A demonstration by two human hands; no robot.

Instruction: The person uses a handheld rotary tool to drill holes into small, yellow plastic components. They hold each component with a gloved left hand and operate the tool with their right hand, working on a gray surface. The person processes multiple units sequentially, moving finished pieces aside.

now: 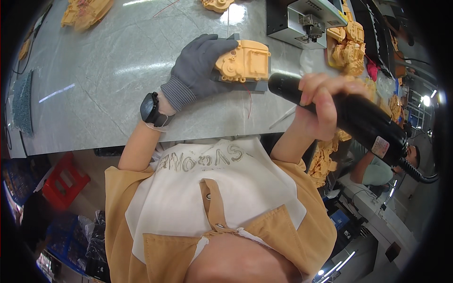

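Orange housing (247, 61) sits on a dark block (257, 87), left of the black tool (368, 120) the right hand (325, 99) clasps; the gloved left hand (197, 66) grips its left side, ideally bracing it squarely.

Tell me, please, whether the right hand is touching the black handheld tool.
Touching: the head view shows the bare right hand wrapped around the black handheld tool, its fingers curled over the casing.

Orange housing (246, 61), blk tool (368, 118), dk-grey glove (194, 61) (striped cuff (178, 94)), lt-grey veined table (106, 96)
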